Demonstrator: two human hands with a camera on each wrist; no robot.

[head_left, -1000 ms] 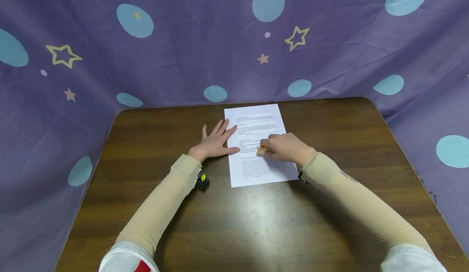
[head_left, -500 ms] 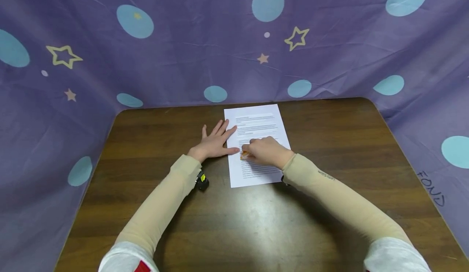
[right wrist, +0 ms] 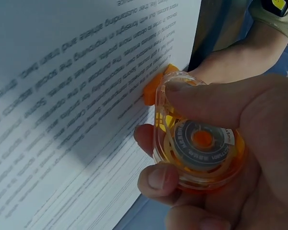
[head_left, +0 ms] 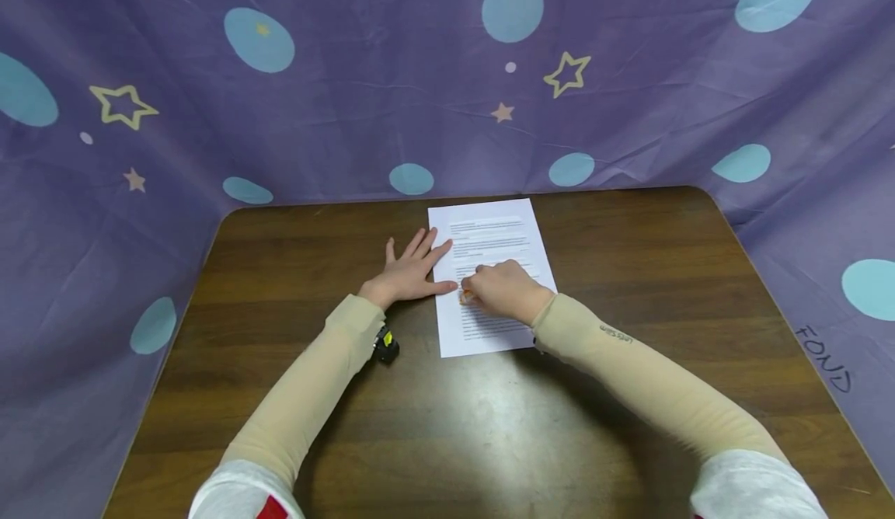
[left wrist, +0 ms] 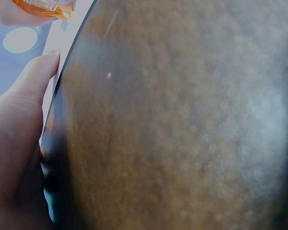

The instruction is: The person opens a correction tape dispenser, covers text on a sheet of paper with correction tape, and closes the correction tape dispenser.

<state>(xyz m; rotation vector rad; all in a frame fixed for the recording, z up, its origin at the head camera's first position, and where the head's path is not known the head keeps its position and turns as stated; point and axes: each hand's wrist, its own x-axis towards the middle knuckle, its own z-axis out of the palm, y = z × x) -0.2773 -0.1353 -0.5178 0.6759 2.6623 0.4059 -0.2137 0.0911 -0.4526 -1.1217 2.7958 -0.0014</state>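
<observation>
Orange dispenser [right wrist: 201,140] pinched in right hand [head_left: 508,289], left hand [head_left: 407,273] spread — only right wrist view shows grey disc [right wrist: 186,146].

I am wearing a beige left sleeve [head_left: 287,402] and a beige right sleeve [head_left: 657,375], both of thin material which is fitting closely and forming small creases near the cuffs [head_left: 355,315]. Higher up, my pale left shirt sleeve [head_left: 231,494] is showing a red patch [head_left: 271,509], and my pale right shirt sleeve [head_left: 755,488] is meeting the beige one. Small dark handwriting [head_left: 616,334] is running along my right sleeve, but its letters are looking too small for sure reading. At the left cuff I am wearing a black device [head_left: 385,350], which is carrying a bright yellow mark [head_left: 388,339]. Beyond the cuffs, my left hand [head_left: 409,275] and my right hand [head_left: 509,290] are showing bare.
</observation>
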